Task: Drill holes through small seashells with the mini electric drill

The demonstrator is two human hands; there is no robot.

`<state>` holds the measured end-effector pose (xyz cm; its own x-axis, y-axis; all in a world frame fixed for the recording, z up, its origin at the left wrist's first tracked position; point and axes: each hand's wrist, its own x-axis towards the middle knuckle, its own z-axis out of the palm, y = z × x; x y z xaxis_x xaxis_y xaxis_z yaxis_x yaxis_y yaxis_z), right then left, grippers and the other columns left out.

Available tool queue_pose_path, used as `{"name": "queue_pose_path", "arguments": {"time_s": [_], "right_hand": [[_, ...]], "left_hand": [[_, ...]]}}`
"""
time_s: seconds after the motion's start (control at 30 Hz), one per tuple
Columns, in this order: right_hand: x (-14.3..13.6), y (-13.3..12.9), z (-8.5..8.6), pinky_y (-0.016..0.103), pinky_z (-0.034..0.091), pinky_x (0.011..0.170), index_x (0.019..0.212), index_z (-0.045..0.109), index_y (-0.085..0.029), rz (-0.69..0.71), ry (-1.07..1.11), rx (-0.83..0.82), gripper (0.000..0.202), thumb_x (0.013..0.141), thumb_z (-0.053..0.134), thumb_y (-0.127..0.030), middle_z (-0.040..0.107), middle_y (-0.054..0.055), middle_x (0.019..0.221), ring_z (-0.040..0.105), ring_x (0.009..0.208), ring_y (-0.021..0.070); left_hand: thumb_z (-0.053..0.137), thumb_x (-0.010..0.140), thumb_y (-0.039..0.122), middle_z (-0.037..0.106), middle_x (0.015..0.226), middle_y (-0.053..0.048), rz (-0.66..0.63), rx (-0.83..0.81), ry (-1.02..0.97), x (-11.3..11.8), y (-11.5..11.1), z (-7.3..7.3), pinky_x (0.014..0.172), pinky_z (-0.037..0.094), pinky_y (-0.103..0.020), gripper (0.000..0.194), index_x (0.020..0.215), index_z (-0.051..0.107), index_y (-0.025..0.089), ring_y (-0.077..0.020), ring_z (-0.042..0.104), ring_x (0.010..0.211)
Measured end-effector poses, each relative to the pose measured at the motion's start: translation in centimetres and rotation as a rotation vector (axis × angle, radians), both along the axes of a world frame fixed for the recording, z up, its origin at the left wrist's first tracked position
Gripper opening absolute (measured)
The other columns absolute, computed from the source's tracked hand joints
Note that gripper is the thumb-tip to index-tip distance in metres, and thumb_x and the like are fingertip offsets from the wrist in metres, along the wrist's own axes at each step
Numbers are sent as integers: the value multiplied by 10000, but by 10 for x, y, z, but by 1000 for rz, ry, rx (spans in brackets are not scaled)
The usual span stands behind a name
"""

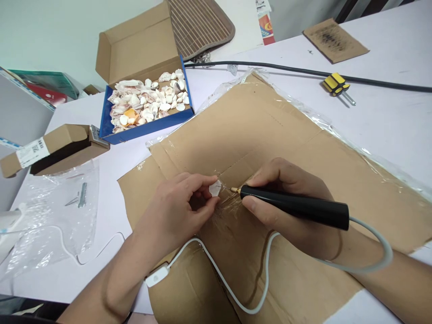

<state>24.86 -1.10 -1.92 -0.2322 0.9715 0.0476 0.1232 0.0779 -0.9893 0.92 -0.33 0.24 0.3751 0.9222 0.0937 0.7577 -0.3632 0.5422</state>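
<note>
Between the thumb and fingers of my left hand (184, 202) is a small white seashell (215, 188), held down near the cardboard sheet (236, 121). My right hand (293, 198) grips a black corded mini drill (293, 207) like a pen. Its thin bit, in a brass-coloured chuck (235, 190), points left and its tip is at the shell. Whether the bit has gone into the shell I cannot tell. A white cable (266, 274) runs from the drill's back end, loops over the cardboard and meets an inline switch (157, 275) by my left forearm.
A blue box (148, 128) full of seashells stands open at the back left. Left of it lie an open brown carton (67, 148) and a plastic bag (50, 220) with drill bits (82, 195). A black cable (286, 68), yellow screwdriver (337, 86) and stained cardboard piece (335, 40) lie at the back right.
</note>
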Motion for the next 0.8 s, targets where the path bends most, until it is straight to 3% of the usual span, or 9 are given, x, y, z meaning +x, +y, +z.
{"name": "queue_pose_path", "arguments": {"time_s": [0.8], "right_hand": [[1,1,1,296,507,526,883,698,-265,-17,-43,12,135,905,827,-236,746,-7,780,646,623,159]], "left_hand": [[777,903,153,755,756,28,9,14,2,0,-1,-1,592,545,-254,211,1103,826,194,-122,619,581]]}}
